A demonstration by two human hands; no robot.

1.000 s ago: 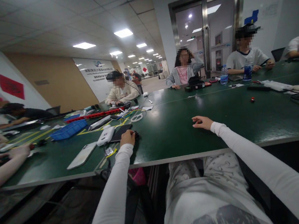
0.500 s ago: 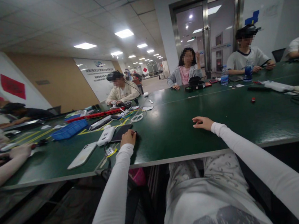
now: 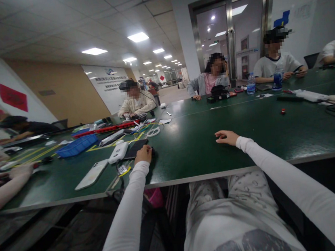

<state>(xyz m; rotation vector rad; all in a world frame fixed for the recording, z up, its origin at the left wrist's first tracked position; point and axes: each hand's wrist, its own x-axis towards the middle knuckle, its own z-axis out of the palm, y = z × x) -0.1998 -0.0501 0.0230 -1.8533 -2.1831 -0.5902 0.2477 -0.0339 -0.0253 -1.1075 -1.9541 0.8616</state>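
Observation:
My left hand point(image 3: 143, 154) rests on the dark green table point(image 3: 194, 146) with its fingers curled under. It covers part of a small black object point(image 3: 152, 150) that I cannot make out, right beside a black flat pad point(image 3: 136, 149). My right hand point(image 3: 226, 137) lies on bare tabletop further right, palm down. Its fingers are loosely bent and apart, and nothing is in them. Both arms wear white sleeves. A white device point(image 3: 118, 152) and a phone point(image 3: 91, 174) lie just left of my left hand.
A blue tray point(image 3: 76, 145), a red power strip point(image 3: 107, 129) and a tape ring point(image 3: 153, 132) sit further back on the left. Another person's arm point(image 3: 1, 190) reaches in at the far left. Several people sit along the far side, with water bottles point(image 3: 250, 84) near them.

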